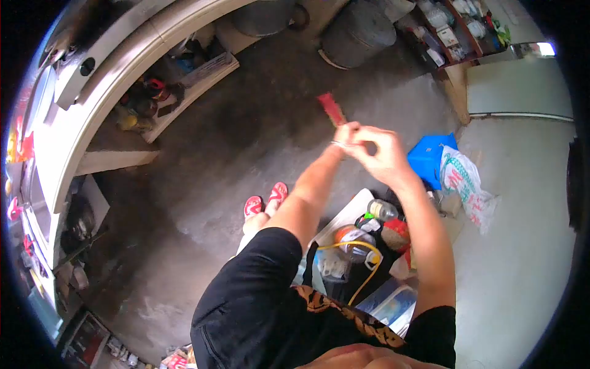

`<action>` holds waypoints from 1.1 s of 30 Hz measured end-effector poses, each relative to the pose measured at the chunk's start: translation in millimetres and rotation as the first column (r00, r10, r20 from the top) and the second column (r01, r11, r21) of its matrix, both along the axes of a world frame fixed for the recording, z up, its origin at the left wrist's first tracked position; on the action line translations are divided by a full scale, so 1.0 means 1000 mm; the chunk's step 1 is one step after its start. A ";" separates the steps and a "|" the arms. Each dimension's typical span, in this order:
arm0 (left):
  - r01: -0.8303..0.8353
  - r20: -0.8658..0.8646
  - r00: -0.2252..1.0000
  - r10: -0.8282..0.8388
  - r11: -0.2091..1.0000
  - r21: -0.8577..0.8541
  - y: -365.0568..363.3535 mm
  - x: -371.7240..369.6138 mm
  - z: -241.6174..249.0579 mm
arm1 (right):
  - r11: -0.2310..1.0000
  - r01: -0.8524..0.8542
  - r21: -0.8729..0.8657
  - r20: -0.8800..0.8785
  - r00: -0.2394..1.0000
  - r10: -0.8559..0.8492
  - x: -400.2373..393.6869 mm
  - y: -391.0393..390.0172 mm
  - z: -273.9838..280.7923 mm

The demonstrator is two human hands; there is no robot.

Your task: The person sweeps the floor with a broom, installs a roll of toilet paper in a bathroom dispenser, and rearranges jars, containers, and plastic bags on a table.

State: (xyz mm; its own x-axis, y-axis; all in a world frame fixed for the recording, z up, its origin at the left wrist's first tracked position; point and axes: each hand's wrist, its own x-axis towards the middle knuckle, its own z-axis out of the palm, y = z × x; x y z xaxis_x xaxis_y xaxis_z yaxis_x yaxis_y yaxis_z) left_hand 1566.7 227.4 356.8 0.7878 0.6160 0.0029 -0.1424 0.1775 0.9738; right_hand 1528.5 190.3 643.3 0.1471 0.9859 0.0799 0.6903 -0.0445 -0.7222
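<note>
My left hand is stretched forward, closed around the near end of a flat red strip with a tan edge; its kind is unclear. A thin pale bracelet circles that wrist. My right hand comes in from the right, thumb and fingertips pinched together right at the left wrist beside the bracelet. What those fingertips grip is hidden. Both hands are raised over the dark floor.
Below my right arm are a clear jar, a yellow cord and bagged goods. A blue bag and a white printed plastic bag lie at right. Ahead stand a large grey bin and a shelf; a white counter curves along the left.
</note>
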 end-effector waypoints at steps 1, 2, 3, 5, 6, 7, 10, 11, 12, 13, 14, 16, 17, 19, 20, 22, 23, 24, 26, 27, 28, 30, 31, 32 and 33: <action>0.041 -0.067 0.997 -0.042 0.999 -0.005 0.016 -0.007 -0.009 | 0.998 -0.055 -0.010 -0.053 0.997 0.055 0.007 0.011 -0.020; 0.053 -0.120 0.992 -0.048 0.998 0.037 0.032 -0.017 -0.014 | 0.996 -0.091 0.017 -0.038 0.995 0.091 0.007 0.023 -0.028; 0.056 -0.170 0.985 -0.042 0.995 0.079 0.045 -0.030 -0.016 | 0.992 -0.118 0.042 -0.035 0.992 0.120 0.002 0.033 -0.034; 0.035 -0.243 0.970 0.006 0.986 0.162 0.067 -0.066 -0.009 | 0.985 -0.167 0.053 -0.052 0.984 0.169 -0.013 0.050 -0.025; 0.022 -0.278 0.960 0.035 0.980 0.198 0.075 -0.091 -0.003 | 0.982 -0.183 0.056 -0.138 0.972 0.189 -0.022 0.057 -0.017; 0.006 -0.312 0.948 0.067 0.974 0.227 0.081 -0.118 0.010 | 0.971 -0.223 0.082 -0.150 0.961 0.233 -0.030 0.062 -0.005; -0.048 -0.432 0.887 0.162 0.964 0.262 0.088 -0.208 0.057 | 0.930 -0.330 0.163 -0.246 0.899 0.362 -0.052 0.069 0.017; -0.079 -0.466 0.864 0.192 0.964 0.252 0.086 -0.234 0.070 | 0.926 -0.330 0.181 -0.317 0.872 0.373 -0.062 0.065 0.017; -0.125 -0.479 0.847 0.230 0.963 0.240 0.083 -0.253 0.074 | 0.919 -0.336 0.205 -0.351 0.852 0.390 -0.071 0.061 0.015; -0.176 -0.477 0.837 0.267 0.958 0.227 0.078 -0.270 0.074 | 0.911 -0.345 0.225 -0.382 0.829 0.408 -0.078 0.057 0.016; -0.263 -0.402 0.851 0.338 0.937 0.231 0.076 -0.280 0.064 | 0.927 -0.350 0.135 -0.448 0.813 0.372 -0.084 0.054 0.025; -0.347 -0.302 0.859 0.413 0.904 0.251 0.076 -0.287 0.050 | 0.920 -0.321 0.224 -0.454 0.801 0.390 -0.087 0.057 0.044; -0.343 -0.283 0.864 0.416 0.899 0.273 0.075 -0.279 0.071 | 0.911 -0.313 0.267 -0.460 0.790 0.406 -0.089 0.059 0.055; -0.381 -0.261 0.816 0.516 0.819 0.429 0.070 -0.253 0.128 | 0.913 -0.314 0.260 -0.364 0.844 0.393 -0.081 0.059 0.087; -0.327 -0.330 0.818 0.471 0.853 0.406 0.071 -0.236 0.124 | 0.925 -0.307 0.224 -0.289 0.886 0.364 -0.075 0.059 0.092; -0.513 -0.162 0.769 0.618 0.748 0.420 0.070 -0.194 0.121 | 0.922 -0.318 0.221 -0.185 0.915 0.360 -0.073 0.066 0.100; -0.591 -0.140 0.734 0.665 0.726 0.351 0.068 -0.178 0.125 | 0.955 -0.282 0.092 -0.159 0.943 0.294 -0.072 0.069 0.098; -0.605 -0.143 0.739 0.659 0.741 0.291 0.070 -0.162 0.107 | 0.950 -0.304 0.069 -0.162 0.936 0.312 -0.073 0.074 0.083; -0.607 -0.161 0.760 0.630 0.776 0.174 0.067 -0.151 0.080 | 0.916 -0.364 0.167 -0.115 0.916 0.385 -0.081 0.079 0.041; -0.610 -0.088 0.786 0.612 0.791 0.051 0.072 -0.151 0.068 | 0.927 -0.368 0.068 -0.142 0.916 0.374 -0.090 0.077 0.037; -0.588 -0.073 0.802 0.593 0.805 0.081 0.077 -0.165 0.074 | 0.912 -0.402 0.085 -0.097 0.907 0.409 -0.091 0.082 0.031; -0.544 -0.044 0.831 0.555 0.827 0.142 0.086 -0.193 0.087 | 0.901 -0.419 0.114 -0.144 0.890 0.432 -0.093 0.089 0.021; -0.541 -0.074 0.827 0.557 0.825 0.164 0.094 -0.209 0.075 | 0.898 -0.419 0.136 -0.219 0.871 0.440 -0.094 0.095 0.019; -0.537 -0.104 0.822 0.560 0.823 0.186 0.102 -0.225 0.064 | 0.884 -0.454 0.112 -0.264 0.844 0.467 -0.091 0.101 0.019; -0.526 -0.180 0.810 0.558 0.827 0.200 0.110 -0.242 0.032 | 0.876 -0.459 0.147 -0.295 0.825 0.481 -0.087 0.107 0.017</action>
